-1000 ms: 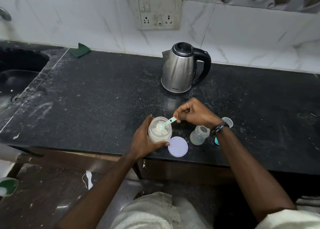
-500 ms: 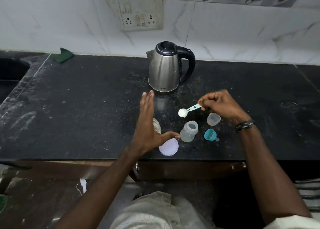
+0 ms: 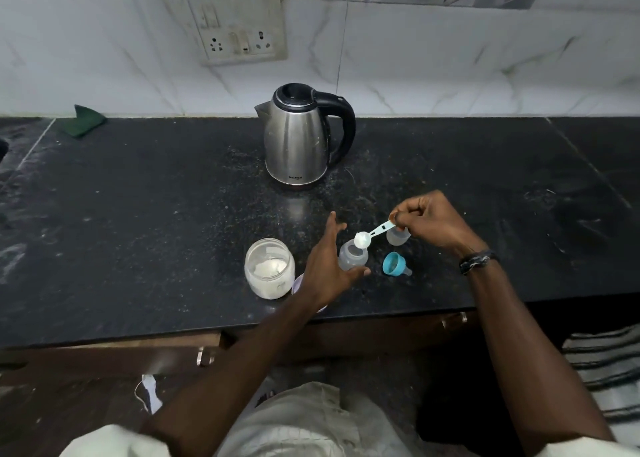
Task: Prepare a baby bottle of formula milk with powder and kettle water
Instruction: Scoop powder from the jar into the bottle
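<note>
A small clear baby bottle (image 3: 353, 256) stands open-topped on the black counter (image 3: 156, 214). My right hand (image 3: 433, 221) pinches a pale blue scoop (image 3: 372, 232) whose bowl, heaped with white powder, hovers at the bottle's mouth. My left hand (image 3: 327, 266) is open beside the bottle, fingers spread, thumb near its base. An open glass jar of formula powder (image 3: 269, 269) stands to the left. The steel kettle (image 3: 299, 134) sits behind, lid shut.
A clear cap (image 3: 397, 236) stands under my right hand and a teal teat ring (image 3: 394, 264) lies to the bottle's right. The jar's lid (image 3: 298, 283) is partly hidden under my left wrist. A green cloth (image 3: 83, 120) lies at the back left. The counter's front edge is close.
The scoop came out of the jar full and moved right to the bottle's mouth. My left hand let go of the jar and moved right, next to the bottle.
</note>
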The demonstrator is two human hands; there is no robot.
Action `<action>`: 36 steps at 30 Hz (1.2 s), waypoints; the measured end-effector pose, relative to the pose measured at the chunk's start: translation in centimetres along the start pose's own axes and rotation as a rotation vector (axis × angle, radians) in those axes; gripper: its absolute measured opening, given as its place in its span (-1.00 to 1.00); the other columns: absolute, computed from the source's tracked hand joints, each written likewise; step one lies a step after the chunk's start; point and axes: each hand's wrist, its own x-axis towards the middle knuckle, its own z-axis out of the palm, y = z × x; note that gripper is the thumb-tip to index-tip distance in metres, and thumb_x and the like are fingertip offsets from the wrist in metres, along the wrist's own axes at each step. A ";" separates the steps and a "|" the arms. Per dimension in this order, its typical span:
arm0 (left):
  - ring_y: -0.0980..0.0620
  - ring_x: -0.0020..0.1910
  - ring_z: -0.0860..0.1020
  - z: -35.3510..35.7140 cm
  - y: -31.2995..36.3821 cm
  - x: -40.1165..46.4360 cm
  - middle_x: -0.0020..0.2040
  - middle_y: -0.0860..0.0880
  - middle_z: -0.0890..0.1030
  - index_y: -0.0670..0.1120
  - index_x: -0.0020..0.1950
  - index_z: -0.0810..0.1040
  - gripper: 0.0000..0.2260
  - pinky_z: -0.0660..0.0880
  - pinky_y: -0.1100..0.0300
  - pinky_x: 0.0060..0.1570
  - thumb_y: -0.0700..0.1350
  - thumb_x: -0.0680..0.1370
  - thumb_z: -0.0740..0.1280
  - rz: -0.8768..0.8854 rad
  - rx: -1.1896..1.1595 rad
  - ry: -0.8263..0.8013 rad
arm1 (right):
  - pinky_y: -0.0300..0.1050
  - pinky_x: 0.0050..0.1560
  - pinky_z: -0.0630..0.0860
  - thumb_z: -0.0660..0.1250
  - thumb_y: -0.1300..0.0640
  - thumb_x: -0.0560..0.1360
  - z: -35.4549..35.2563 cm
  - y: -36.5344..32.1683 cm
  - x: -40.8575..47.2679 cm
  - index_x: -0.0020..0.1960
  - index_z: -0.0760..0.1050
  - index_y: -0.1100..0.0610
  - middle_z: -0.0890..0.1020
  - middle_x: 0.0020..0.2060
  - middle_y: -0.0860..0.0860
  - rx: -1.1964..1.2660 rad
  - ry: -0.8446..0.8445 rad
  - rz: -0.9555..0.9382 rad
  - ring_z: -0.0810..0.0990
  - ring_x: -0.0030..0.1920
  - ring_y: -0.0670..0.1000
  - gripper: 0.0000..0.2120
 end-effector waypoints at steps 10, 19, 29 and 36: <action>-0.03 0.19 0.60 1.3 -1.2 1.0 0.19 0.03 0.65 -0.09 0.62 -0.01 0.04 0.49 -0.09 0.25 -0.11 0.35 0.61 -0.039 0.055 0.004 | -0.31 -0.39 0.39 0.41 0.20 0.43 1.2 -0.6 0.3 -0.28 0.66 0.11 0.61 -0.49 -0.06 -0.271 0.008 -0.124 0.47 -0.49 -0.21 -0.87; 0.01 0.26 0.59 0.8 -1.2 0.9 0.24 0.00 0.65 -0.16 0.61 0.09 -0.02 0.47 -0.04 0.29 -0.09 0.35 0.61 -0.032 0.058 0.010 | 0.01 -0.26 0.50 0.29 0.17 0.44 4.6 -3.8 -0.6 -0.17 0.54 0.15 0.64 -0.21 0.14 -0.914 -0.020 -0.437 0.60 -0.22 0.20 -0.92; -0.04 0.22 0.61 0.2 -0.9 1.0 0.21 -0.04 0.66 -0.17 0.53 0.24 -0.14 0.50 -0.08 0.23 -0.07 0.35 0.61 -0.043 0.067 -0.030 | 0.05 -0.20 0.54 0.35 0.25 0.38 5.7 -3.7 -0.3 -0.32 0.44 0.09 0.55 -0.31 0.02 -0.788 -0.243 -0.312 0.59 -0.22 0.12 -0.85; -0.03 0.26 0.58 0.2 -0.9 0.9 0.26 -0.06 0.63 -0.17 0.58 0.17 -0.06 0.47 -0.04 0.28 -0.04 0.35 0.61 -0.043 0.105 -0.025 | 0.00 -0.18 0.60 0.42 0.25 0.30 5.5 -4.1 -0.2 -0.37 0.51 0.10 0.61 -0.35 -0.03 -0.675 -0.197 -0.210 0.62 -0.28 0.04 -0.87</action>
